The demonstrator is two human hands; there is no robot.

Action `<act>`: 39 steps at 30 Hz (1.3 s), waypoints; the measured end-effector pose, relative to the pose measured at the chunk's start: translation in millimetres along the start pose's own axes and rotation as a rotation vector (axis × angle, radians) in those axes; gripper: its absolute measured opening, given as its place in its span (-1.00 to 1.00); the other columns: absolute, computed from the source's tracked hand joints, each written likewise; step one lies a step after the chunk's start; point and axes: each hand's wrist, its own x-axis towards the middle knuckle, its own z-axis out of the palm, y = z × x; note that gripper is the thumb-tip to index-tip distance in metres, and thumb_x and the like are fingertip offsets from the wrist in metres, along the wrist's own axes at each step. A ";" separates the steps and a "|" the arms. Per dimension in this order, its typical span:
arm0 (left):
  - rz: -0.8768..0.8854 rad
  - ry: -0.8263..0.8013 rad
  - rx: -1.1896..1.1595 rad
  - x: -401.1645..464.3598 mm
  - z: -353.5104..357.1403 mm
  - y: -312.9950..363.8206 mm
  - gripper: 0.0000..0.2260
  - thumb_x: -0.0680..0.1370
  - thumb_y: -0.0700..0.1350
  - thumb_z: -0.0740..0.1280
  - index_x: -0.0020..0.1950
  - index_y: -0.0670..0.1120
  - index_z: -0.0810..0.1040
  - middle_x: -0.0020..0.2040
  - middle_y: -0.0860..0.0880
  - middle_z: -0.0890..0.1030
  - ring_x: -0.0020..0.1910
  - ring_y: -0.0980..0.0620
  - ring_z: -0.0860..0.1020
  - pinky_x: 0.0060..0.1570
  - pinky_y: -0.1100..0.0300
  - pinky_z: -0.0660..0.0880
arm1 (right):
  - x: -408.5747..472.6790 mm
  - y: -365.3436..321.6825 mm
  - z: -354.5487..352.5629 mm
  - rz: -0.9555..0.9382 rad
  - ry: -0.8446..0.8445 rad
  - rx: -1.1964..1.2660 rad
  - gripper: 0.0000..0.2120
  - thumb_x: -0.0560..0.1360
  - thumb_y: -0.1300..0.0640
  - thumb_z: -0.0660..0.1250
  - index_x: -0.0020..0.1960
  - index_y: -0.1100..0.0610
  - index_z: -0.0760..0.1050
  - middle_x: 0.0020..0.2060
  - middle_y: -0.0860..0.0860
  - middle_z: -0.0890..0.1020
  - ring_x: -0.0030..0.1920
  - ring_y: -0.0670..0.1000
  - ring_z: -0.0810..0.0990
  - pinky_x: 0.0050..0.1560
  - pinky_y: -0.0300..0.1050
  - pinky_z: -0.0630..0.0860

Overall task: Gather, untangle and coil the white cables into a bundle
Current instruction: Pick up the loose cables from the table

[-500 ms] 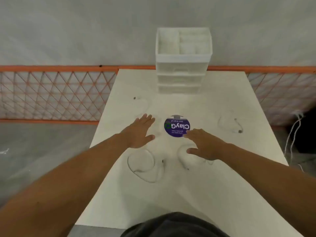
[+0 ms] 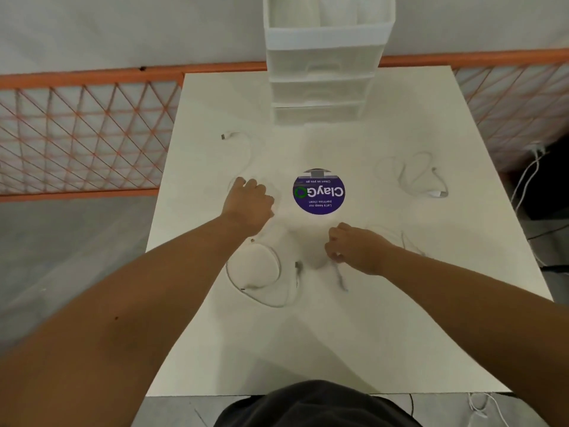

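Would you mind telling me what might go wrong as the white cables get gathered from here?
1. The right hand pinches a cable whose plug end trails loose; pulling may snag the near-left coil.
2. White cables on the white table are faint, so the far-right cable could be overlooked.
3. The left hand, closing on the far-left cable, might drag it into a knot.

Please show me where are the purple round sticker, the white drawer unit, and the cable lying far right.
purple sticker [image 2: 319,192], head view, its centre.
white drawer unit [image 2: 323,61], head view, upper drawer front.
far-right cable [image 2: 438,192], head view, its plug end.
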 end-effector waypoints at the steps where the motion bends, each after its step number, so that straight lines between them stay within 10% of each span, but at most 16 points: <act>1: -0.024 -0.003 -0.057 -1.7 -1.2 -1.9 -0.68 0.64 0.07 0.06 0.23 0.02 0.52 0.13 -0.04 0.56 0.16 -0.06 0.46 0.21 0.05 0.28 | 0.4 2.6 -1.1 0.011 -0.048 0.007 -0.86 0.54 0.27 0.20 -0.04 0.08 0.48 -0.03 0.00 0.45 0.06 0.02 0.38 -0.22 -0.17 0.29; 6: -0.199 -0.033 -0.726 -15.0 -5.2 -11.9 -0.62 0.64 0.02 0.14 -0.05 -0.23 0.62 -0.04 -0.13 0.56 -0.01 -0.15 0.56 -0.06 0.06 0.45 | -0.4 2.7 -10.0 0.119 -0.052 0.173 -0.81 0.53 0.33 0.10 -0.10 0.05 0.22 -0.15 -0.04 0.37 -0.11 0.02 0.34 -0.19 -0.15 0.35; 13: -0.491 -0.015 -1.652 -40.0 -25.4 -13.9 -0.83 0.63 -0.09 0.18 0.03 -0.10 0.54 -0.13 -0.03 0.58 -0.24 0.03 0.43 -0.21 0.21 0.37 | 0.6 -5.5 -74.4 0.558 0.356 0.557 -0.91 0.56 0.18 0.16 0.01 0.17 0.40 -0.11 0.02 0.51 -0.24 0.01 0.46 -0.39 -0.28 0.27; 19: -0.452 0.044 -2.234 -58.3 -73.6 -2.9 -0.81 0.65 -0.04 0.15 -0.08 -0.11 0.40 -0.16 -0.10 0.69 -0.32 0.01 0.53 -0.22 0.14 0.49 | 8.0 -45.3 -154.2 0.737 0.548 1.452 -0.87 0.49 0.24 0.19 -0.23 0.15 0.40 -0.38 0.03 0.41 -0.47 -0.04 0.32 -0.46 -0.20 0.27; 22: -0.375 0.065 -2.314 -68.3 -91.6 7.2 -0.78 0.67 -0.06 0.11 -0.09 -0.15 0.38 -0.12 -0.16 0.69 -0.23 -0.05 0.63 -0.03 0.04 0.58 | 9.2 -81.9 -173.8 0.622 0.513 1.774 -0.85 0.50 0.30 0.20 -0.24 0.20 0.42 -0.42 0.06 0.42 -0.45 -0.01 0.38 -0.37 -0.13 0.44; 27: -0.389 0.104 -2.319 -81.7 -100.8 15.1 -0.55 0.67 0.06 0.04 0.19 -0.26 0.52 -0.02 -0.20 0.69 -0.14 -0.07 0.69 -0.19 0.10 0.58 | 12.3 -119.3 -165.1 0.520 0.493 1.579 -0.87 0.49 0.21 0.30 -0.07 0.21 0.62 -0.16 0.13 0.70 -0.12 0.14 0.69 0.03 0.04 0.63; 34: -0.443 0.340 -1.813 -98.3 -91.0 14.5 -0.73 0.65 0.07 0.12 -0.14 -0.07 0.37 -0.37 0.05 0.54 -0.47 0.09 0.38 -0.40 0.22 0.30 | -4.4 -123.6 -127.5 0.509 0.801 1.040 -0.90 0.49 0.25 0.24 -0.16 0.15 0.51 -0.37 -0.09 0.54 -0.38 -0.13 0.47 -0.37 -0.43 0.37; 39: -0.498 0.332 -1.893 -100.1 -88.4 11.5 -0.72 0.65 0.06 0.13 -0.19 -0.05 0.34 -0.37 0.02 0.42 -0.50 0.13 0.29 -0.40 0.23 0.25 | -10.7 -122.5 -30.8 0.785 0.205 0.785 -0.73 0.43 -0.03 0.34 0.00 0.10 0.39 -0.19 0.00 0.55 -0.17 0.05 0.54 -0.22 -0.15 0.45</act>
